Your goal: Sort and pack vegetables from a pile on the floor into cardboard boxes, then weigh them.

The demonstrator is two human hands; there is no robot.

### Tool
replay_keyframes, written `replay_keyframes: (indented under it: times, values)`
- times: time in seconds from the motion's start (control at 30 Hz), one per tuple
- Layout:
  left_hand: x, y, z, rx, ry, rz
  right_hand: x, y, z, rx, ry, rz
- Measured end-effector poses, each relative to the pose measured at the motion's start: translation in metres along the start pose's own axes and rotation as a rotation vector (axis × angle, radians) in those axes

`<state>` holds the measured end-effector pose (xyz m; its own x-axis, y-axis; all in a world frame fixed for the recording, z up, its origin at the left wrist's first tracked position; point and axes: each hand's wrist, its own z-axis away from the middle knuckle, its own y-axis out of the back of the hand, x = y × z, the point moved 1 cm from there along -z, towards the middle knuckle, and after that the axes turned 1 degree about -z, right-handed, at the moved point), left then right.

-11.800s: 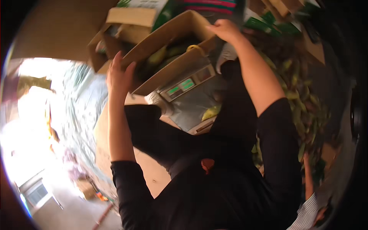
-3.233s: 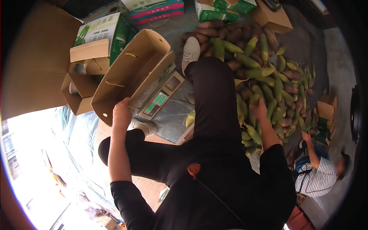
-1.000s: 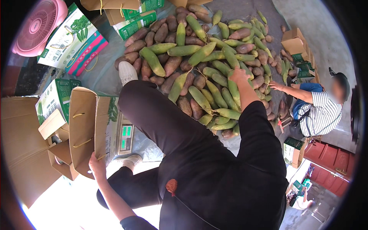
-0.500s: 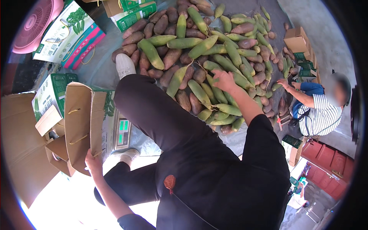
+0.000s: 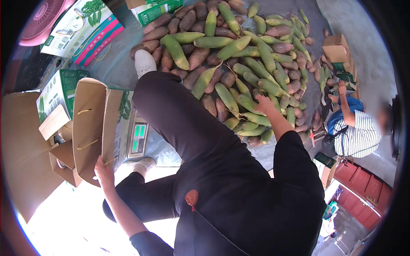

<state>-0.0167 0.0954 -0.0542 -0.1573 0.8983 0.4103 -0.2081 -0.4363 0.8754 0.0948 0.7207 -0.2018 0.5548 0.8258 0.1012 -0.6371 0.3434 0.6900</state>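
At the left, my left hand (image 5: 103, 170) is closed on the near edge of an open cardboard carton (image 5: 90, 123) with cord handles, which stands upright beside a scale (image 5: 138, 138). My right hand (image 5: 265, 105) reaches into a large pile of roots, its fingers curled over the right end of a green radish (image 5: 248, 102). The fingertips are partly hidden there. Other long green radishes (image 5: 226, 98) lie around it, mixed with reddish-brown roots (image 5: 209, 104) that look muddy.
Printed cartons (image 5: 64, 91) and a pink plastic basket (image 5: 40, 23) are at the far left. My shoe (image 5: 145, 63) touches the pile's left side. To the right, a person in a striped shirt (image 5: 358, 134) sits beside stacked cartons (image 5: 336, 49). A red door (image 5: 363, 192) is behind.
My right hand has moved nearer to me and slightly right within the pile. My left hand stays on the carton. The person at the right has reached toward the stacked cartons.
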Motion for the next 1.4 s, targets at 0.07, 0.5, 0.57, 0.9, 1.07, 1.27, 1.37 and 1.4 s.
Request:
replay_keyframes:
  times: [0.07, 0.5, 0.57, 0.9, 1.07, 1.27, 1.37, 1.4]
  values:
    - [-0.009, 0.003, 0.0, -0.004, 0.031, -0.017, 0.004, -0.011, 0.0, 0.043, -0.039, -0.009]
    - [-0.009, -0.001, -0.001, 0.002, 0.103, -0.1, -0.039, 0.009, -0.002, 0.178, 0.104, -0.093]
    - [-0.005, 0.001, 0.001, 0.016, 0.131, -0.107, -0.069, 0.045, -0.001, 0.258, 0.321, -0.257]
    - [-0.01, 0.002, 0.008, 0.064, 0.072, -0.152, -0.331, 0.243, 0.134, 0.614, 1.306, -0.202]
    - [-0.006, 0.002, 0.002, 0.03, 0.031, -0.184, -0.459, 0.224, 0.208, 0.625, 1.734, 0.013]
    - [-0.008, -0.002, -0.003, 0.023, -0.011, -0.241, -0.574, 0.109, 0.237, 0.402, 1.529, 0.537]
    - [-0.008, 0.002, 0.001, 0.049, 0.025, -0.147, -0.605, 0.047, 0.236, 0.364, 1.444, 0.626]
    - [-0.005, 0.002, 0.001, 0.057, 0.014, -0.12, -0.61, 0.028, 0.231, 0.362, 1.426, 0.575]
